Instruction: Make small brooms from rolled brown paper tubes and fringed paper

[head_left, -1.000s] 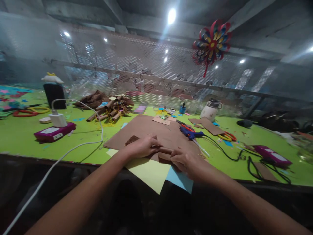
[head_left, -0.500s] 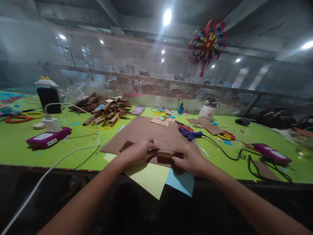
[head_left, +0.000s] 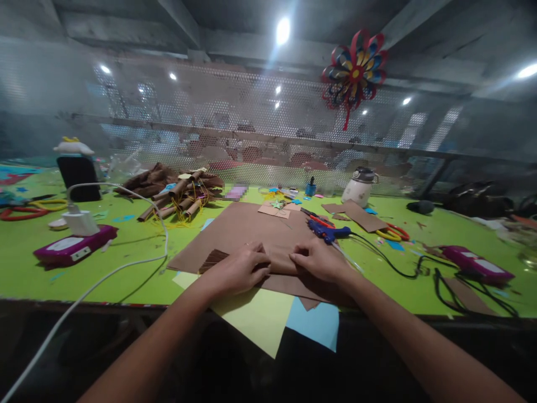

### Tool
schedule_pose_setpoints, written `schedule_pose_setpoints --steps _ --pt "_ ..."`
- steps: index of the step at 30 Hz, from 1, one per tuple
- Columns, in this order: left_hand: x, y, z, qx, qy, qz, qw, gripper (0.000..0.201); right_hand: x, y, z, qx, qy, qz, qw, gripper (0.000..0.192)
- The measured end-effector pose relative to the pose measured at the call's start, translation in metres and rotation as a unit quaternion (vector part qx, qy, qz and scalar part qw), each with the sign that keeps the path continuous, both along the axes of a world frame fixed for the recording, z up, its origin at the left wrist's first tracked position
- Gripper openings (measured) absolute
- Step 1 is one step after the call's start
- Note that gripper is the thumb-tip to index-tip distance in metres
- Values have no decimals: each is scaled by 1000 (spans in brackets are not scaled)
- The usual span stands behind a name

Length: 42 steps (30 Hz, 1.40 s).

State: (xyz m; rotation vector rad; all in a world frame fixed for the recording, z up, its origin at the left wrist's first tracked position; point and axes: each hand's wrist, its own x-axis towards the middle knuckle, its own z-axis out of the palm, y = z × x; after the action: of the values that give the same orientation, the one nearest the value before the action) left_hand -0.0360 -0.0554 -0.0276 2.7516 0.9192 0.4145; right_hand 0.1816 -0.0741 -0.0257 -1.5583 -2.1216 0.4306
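A large brown paper sheet lies on the green table in front of me. Over its near part, a smaller piece of brown paper spans the gap between my hands, its near edge slightly raised or curled. My left hand is closed at the left end of this piece, fingers bent down onto it. At the right end my right hand pinches it between thumb and fingers. Pleated brown paper shows beside my left hand. Below, yellow paper and blue paper hang over the table edge.
A blue glue gun with a black cord lies right of the sheet. Rolled brown paper tubes with yellow string are heaped at back left. Purple power strips sit on both sides. A white bottle stands behind.
The small brown paper, a rounded roll between my fingers before, now lies flatter and wider. Both hands have shifted slightly, and the view has moved a little.
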Motion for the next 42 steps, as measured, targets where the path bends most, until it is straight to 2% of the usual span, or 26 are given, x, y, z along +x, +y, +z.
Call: schedule_pose_setpoints --steps 3,8,11,15,19,22,24,26,29,32,34,37,40,42 --pt "3 0 -2 10 -2 14 1000 31 0 4 -10 21 -7 -6 1000 21" --pt "8 2 -10 1 -54 83 995 29 5 12 -24 44 -11 4 999 19" --pt "10 2 -10 5 -64 59 996 28 7 13 -27 60 -19 16 998 21" --pt "10 2 -7 35 -11 28 999 35 6 14 -28 67 -29 13 997 20" --pt "9 6 -8 23 -3 26 999 38 4 9 -24 57 -17 -21 998 20" --pt "9 10 -10 6 -7 25 1000 38 3 -4 -15 100 -29 -49 993 19" --pt "9 10 -10 2 -12 22 1000 40 4 -12 -10 137 -55 -26 989 18" --pt "9 7 -10 -3 -23 18 1000 42 6 -17 -10 148 -81 30 985 18" --pt "10 1 -9 -11 -47 20 999 45 9 -17 -15 121 -97 99 983 19" --pt "11 -4 -10 -9 -63 17 998 41 11 -14 -17 97 -93 120 984 22" --pt "10 -5 -11 -5 -63 19 998 38 12 -13 -14 80 -80 125 986 24" --pt "10 -3 -11 -12 -57 27 998 35 14 -11 -5 10 -47 159 986 26" --pt "11 -2 -11 -25 -48 28 998 32 17 -6 2 -59 -29 205 977 29" --pt "12 -1 -11 -25 -41 26 998 31 18 -3 6 -75 -37 221 972 31"
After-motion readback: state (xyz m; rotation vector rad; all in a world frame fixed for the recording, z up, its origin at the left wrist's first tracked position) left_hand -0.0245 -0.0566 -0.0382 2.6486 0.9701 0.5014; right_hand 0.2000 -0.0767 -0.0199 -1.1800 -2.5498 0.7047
